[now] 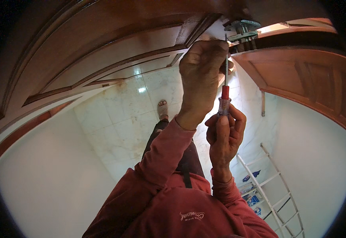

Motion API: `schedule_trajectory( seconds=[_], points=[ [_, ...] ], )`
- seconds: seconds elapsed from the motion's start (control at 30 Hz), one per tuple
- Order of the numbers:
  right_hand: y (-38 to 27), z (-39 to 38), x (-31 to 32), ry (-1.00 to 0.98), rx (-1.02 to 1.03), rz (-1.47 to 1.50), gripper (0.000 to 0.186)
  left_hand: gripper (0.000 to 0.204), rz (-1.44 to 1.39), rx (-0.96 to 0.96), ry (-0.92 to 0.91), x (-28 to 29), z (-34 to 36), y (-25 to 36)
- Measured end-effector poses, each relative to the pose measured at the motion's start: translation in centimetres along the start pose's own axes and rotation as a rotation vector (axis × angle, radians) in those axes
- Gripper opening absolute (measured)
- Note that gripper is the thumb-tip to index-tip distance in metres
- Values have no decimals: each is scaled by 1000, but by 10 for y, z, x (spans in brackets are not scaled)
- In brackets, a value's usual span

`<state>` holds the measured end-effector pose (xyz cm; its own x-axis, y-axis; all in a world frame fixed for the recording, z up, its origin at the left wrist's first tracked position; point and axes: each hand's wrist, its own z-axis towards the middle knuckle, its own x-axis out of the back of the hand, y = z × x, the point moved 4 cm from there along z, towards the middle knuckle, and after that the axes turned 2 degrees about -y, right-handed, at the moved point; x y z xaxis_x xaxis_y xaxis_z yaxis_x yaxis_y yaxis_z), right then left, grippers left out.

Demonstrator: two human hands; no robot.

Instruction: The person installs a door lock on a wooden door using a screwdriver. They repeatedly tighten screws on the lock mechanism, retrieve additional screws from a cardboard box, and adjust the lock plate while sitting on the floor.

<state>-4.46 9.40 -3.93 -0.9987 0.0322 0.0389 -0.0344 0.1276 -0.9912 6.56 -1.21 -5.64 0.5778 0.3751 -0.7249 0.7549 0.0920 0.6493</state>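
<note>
Nearest the camera, a dark red top [185, 228], cloth soft and creased, with long sleeves along both forearms. Just beyond, the right hand [224, 135], clamped on the clear plastic handle of a screwdriver [225, 92], thumb and fingers closed around its lower end. Above the grip, a red collar, then a thin, straight metal shaft pointing up, tip just beside a metal fitting [244, 35] of flat plates at the edge of a brown door [82, 59]; contact there impossible to tell. Left of the shaft, in front of part of that door, the left hand [202, 69], back to the camera, fingers bent; fingertips hidden, so no telling whether apart, together or on something. Across the upper left, polished wood with raised mouldings; at the right, another panelled wooden leaf [307, 75]. Farther down, dark trousers [191, 160] and a foot [163, 110] in pale, open-toed footwear. Farthest, glossy, stained floor tiles [109, 127], smooth white walls [54, 174] and a slim, pale ladder [270, 179] beside blue-and-white items [252, 199].
</note>
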Motion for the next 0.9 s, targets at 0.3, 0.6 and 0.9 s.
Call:
schedule_trajectory(
  seconds=[0.3, 0.6, 0.9],
  points=[
    [-4, -1, 3, 31, -54, -101, 35, 19, 0, -39, -47, 1, 7, 2],
    [-15, -11, 3, 67, 162, -447, 37, 17, -86, -58, -62, 21, -3, 7],
    [-35, -30, 5, 81, 417, -791, 36, 14, 247, -307, -111, 20, -24, 18]
  ],
)
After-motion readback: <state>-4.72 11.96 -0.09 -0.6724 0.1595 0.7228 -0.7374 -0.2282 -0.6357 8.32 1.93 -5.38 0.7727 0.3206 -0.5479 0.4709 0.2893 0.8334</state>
